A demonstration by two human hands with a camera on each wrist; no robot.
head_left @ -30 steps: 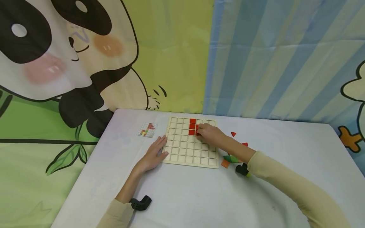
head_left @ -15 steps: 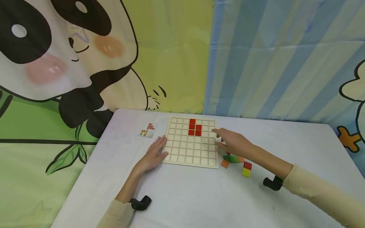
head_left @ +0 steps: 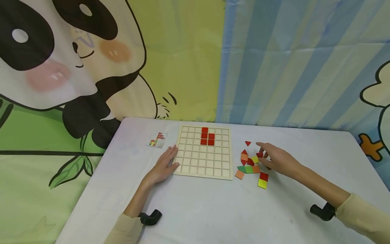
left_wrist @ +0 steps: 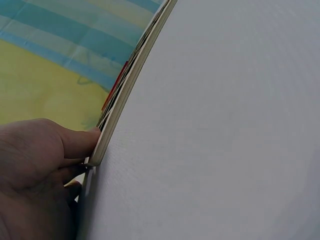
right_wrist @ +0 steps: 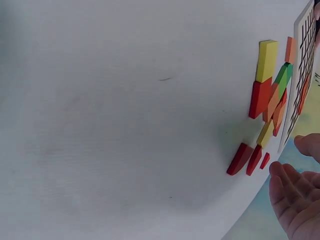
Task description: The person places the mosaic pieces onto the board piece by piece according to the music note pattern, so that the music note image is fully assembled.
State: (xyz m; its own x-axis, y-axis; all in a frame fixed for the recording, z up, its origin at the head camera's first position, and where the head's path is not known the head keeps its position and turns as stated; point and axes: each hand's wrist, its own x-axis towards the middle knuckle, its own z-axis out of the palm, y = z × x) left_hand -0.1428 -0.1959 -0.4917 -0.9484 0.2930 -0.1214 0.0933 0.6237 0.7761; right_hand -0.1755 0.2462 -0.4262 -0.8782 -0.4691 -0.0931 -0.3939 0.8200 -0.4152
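Note:
A pale grid board [head_left: 195,162] lies on the white table, with several red squares [head_left: 204,135] set in its upper middle cells. Along its left edge rests my left hand [head_left: 164,164], fingers stretched out. The left wrist view has that hand's thumb [left_wrist: 82,142] against the board's corner. To the right, my right hand [head_left: 278,161] hovers over the loose pieces with its fingers spread apart. Its fingertips overlap a small red piece [head_left: 259,155] in the head view. In the right wrist view, nothing shows between the fingers [right_wrist: 285,192].
Right of the board lie a red triangle [head_left: 248,143], a green curved piece [head_left: 241,169], an orange square [head_left: 239,174], a yellow square [head_left: 262,183] and several others. A small card [head_left: 156,139] with a coloured grid pattern lies left of the board. Behind the table hangs a printed cloth [head_left: 182,61].
My right hand has left the red squares on the board and moved right to the loose pieces, its fingers spreading. My left hand stays at the board's edge.

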